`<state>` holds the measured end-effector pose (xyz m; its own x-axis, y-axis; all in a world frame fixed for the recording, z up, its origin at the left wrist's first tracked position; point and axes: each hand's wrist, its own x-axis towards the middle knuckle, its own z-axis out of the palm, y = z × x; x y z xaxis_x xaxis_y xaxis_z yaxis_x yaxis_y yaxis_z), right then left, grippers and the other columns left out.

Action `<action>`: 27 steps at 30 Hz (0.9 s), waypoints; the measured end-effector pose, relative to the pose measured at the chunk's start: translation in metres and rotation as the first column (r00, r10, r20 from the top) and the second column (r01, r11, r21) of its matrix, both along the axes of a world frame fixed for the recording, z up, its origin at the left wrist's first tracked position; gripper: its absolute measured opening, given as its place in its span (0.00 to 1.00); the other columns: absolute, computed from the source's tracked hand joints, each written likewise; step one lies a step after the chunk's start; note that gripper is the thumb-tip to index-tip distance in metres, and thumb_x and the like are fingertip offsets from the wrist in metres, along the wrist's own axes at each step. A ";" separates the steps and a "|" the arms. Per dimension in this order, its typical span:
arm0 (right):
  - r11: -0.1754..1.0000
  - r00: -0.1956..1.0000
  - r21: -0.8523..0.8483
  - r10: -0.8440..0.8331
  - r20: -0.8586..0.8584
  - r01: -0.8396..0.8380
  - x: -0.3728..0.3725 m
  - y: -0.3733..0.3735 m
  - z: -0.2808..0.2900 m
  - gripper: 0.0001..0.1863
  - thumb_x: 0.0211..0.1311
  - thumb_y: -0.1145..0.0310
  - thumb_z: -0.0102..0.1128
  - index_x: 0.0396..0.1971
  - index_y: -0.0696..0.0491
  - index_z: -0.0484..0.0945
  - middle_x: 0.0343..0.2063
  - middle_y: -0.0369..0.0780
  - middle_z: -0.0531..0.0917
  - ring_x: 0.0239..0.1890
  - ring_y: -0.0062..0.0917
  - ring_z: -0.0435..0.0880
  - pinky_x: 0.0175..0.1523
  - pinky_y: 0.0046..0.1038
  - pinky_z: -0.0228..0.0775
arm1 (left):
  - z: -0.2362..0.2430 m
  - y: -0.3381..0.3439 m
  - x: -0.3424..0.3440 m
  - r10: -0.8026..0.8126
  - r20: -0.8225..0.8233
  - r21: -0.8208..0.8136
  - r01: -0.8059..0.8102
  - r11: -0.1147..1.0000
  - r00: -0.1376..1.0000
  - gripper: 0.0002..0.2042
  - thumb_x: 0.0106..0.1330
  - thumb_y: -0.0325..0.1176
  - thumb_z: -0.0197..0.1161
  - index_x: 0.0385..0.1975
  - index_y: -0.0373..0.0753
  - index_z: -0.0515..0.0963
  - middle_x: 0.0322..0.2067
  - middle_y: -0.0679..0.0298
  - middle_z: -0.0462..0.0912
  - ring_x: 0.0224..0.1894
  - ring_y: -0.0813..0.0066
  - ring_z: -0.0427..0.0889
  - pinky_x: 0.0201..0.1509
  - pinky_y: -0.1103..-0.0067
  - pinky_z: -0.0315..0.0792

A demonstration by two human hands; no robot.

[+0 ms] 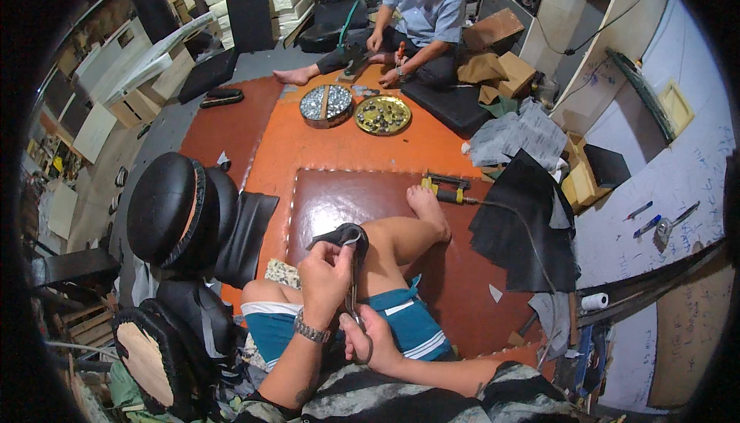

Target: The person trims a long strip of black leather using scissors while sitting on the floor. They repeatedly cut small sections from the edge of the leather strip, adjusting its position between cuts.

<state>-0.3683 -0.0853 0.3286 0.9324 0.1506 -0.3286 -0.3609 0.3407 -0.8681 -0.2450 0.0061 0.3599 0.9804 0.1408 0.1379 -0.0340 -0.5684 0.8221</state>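
Note:
My left hand [324, 275] pinches a small piece of black material [333, 237] with a pale edge, held up above my bent leg. My right hand [373, 337] is closed round the handles of a pair of metal scissors [353, 300]. The blades point away from me and reach up beside my left fingers, close to the material. Whether they touch or cut it is hard to make out, since the left fingers partly cover that spot.
Round black padded seats [162, 209] are stacked at left. A yellow-black staple gun [447, 188] with a hose lies beyond my foot. Farther off, a round tin [325, 122] and a brass tray [383, 132] hold small metal pieces near a seated co-worker [424, 15]. Black sheets [516, 230] lie at right.

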 end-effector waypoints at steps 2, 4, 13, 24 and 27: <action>0.999 0.999 0.046 -0.005 -0.047 0.007 0.002 -0.001 0.001 0.21 0.77 0.52 0.60 0.43 0.58 0.73 0.20 0.35 0.75 0.18 0.18 0.75 0.24 0.25 0.74 | -0.001 0.004 0.003 0.010 -0.099 -0.002 -0.010 1.000 0.995 0.15 0.67 0.38 0.74 0.30 0.29 0.86 0.22 0.54 0.87 0.23 0.71 0.85 0.29 0.72 0.76; 0.994 0.992 0.111 -0.006 -0.125 0.020 0.002 -0.002 0.004 0.20 0.77 0.52 0.60 0.39 0.56 0.73 0.22 0.35 0.75 0.21 0.18 0.76 0.26 0.25 0.76 | -0.006 0.007 0.005 -0.026 -0.173 -0.194 -0.009 0.981 0.985 0.13 0.68 0.36 0.73 0.33 0.28 0.87 0.24 0.58 0.88 0.25 0.77 0.84 0.30 0.75 0.76; 0.937 0.936 0.348 0.138 -0.324 -0.018 0.004 -0.002 0.006 0.24 0.77 0.44 0.58 0.37 0.52 0.73 0.27 0.35 0.75 0.27 0.21 0.77 0.33 0.25 0.75 | -0.031 0.011 0.008 -0.071 -0.111 -0.465 0.011 0.885 0.991 0.12 0.71 0.33 0.70 0.44 0.28 0.87 0.32 0.59 0.90 0.34 0.83 0.83 0.38 0.79 0.77; 0.977 0.985 0.204 -0.027 -0.173 0.062 0.003 0.011 0.000 0.25 0.76 0.43 0.59 0.36 0.53 0.73 0.26 0.34 0.74 0.26 0.20 0.77 0.31 0.26 0.73 | -0.026 0.002 -0.005 -0.054 -0.068 -0.455 0.018 0.890 0.996 0.11 0.74 0.34 0.67 0.37 0.31 0.85 0.27 0.67 0.86 0.28 0.84 0.78 0.33 0.80 0.74; 0.975 0.986 0.205 -0.055 -0.158 0.088 0.004 0.013 0.000 0.25 0.76 0.44 0.60 0.36 0.54 0.73 0.24 0.34 0.74 0.24 0.19 0.76 0.29 0.25 0.73 | -0.022 0.008 -0.006 -0.135 -0.206 -0.577 -0.009 0.817 0.969 0.08 0.75 0.33 0.67 0.37 0.34 0.84 0.31 0.72 0.85 0.31 0.88 0.77 0.36 0.85 0.72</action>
<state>-0.3640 -0.0723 0.3284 0.8856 0.1659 -0.4337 -0.4497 0.5392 -0.7120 -0.2513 0.0144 0.3376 0.9829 0.0598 -0.1740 0.1742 0.0013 0.9847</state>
